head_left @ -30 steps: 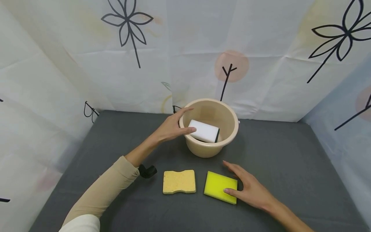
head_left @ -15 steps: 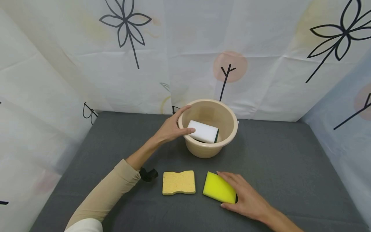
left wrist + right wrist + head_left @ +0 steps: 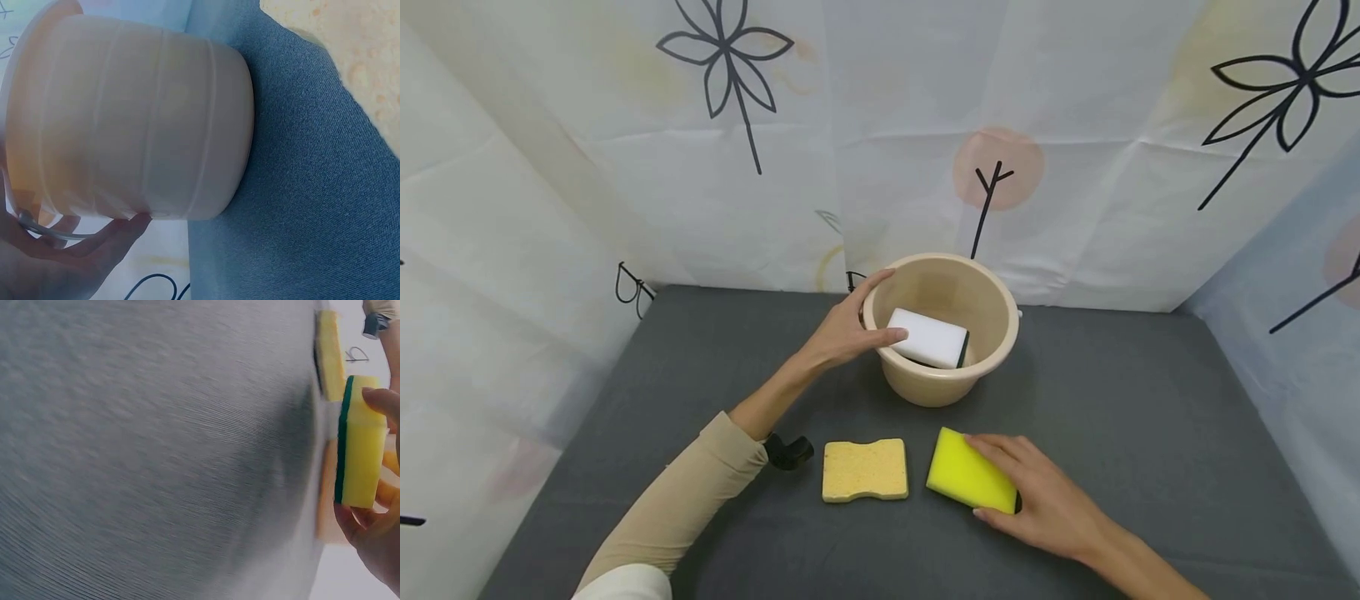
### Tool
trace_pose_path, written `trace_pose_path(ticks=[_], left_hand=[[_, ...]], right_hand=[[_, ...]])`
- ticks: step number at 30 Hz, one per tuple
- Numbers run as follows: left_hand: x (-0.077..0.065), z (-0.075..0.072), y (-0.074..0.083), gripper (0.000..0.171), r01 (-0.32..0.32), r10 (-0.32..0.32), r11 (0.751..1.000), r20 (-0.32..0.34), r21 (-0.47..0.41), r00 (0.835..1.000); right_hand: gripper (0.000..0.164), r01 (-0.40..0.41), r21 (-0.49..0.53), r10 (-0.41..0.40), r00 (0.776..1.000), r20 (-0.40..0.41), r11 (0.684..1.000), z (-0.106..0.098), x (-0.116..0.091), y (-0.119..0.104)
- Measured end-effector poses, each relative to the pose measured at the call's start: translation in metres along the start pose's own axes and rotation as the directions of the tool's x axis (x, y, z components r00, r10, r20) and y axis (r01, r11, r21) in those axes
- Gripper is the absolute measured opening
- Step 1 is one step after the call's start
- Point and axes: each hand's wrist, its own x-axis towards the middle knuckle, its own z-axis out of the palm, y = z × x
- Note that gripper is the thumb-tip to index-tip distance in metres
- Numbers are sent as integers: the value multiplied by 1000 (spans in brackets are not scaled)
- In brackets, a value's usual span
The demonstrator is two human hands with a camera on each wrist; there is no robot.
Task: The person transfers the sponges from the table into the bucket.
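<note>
A beige bucket stands on the dark cloth. My left hand grips its left rim, thumb over the edge, and in the left wrist view the fingers press the outer wall beside the wire handle. Inside the bucket lies a white sponge with a dark underside. My right hand pinches a bright yellow scrub sponge between thumb and fingers. Its green scouring layer faces down, raised off the cloth in the right wrist view.
A pale yellow, notched sponge lies flat on the dark cloth, left of the held one. A black strap piece sits at my left wrist. White patterned fabric hangs behind and along the sides.
My right hand came down over the yellow scrub sponge, closed its fingers on the edges and lifted it slightly. The left hand keeps its place on the bucket.
</note>
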Motion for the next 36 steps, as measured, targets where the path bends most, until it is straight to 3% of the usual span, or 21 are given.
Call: trace_pose_path(ticks=[6,14,23,36], left_hand=[[0,1,0,89,6,-6,1000,-8,-2,1000],[-1,1,-1,88,9,-9,1000,-14,-11,1000],[0,2,0,89,10,-10,1000,-8,-5,1000],[0,2,-1,90,8,-8,1000,-13,4,1000]], right_hand=[[77,93,21,-92,994,-51,995,-18,8,-3],[75,176,57,-173,983,-56,983,-40,16,-7],[75,331,31,-321,931,-172,943,-63,23,-17],[68,377,-15,-374,911,-174,926,-99,41,-22]])
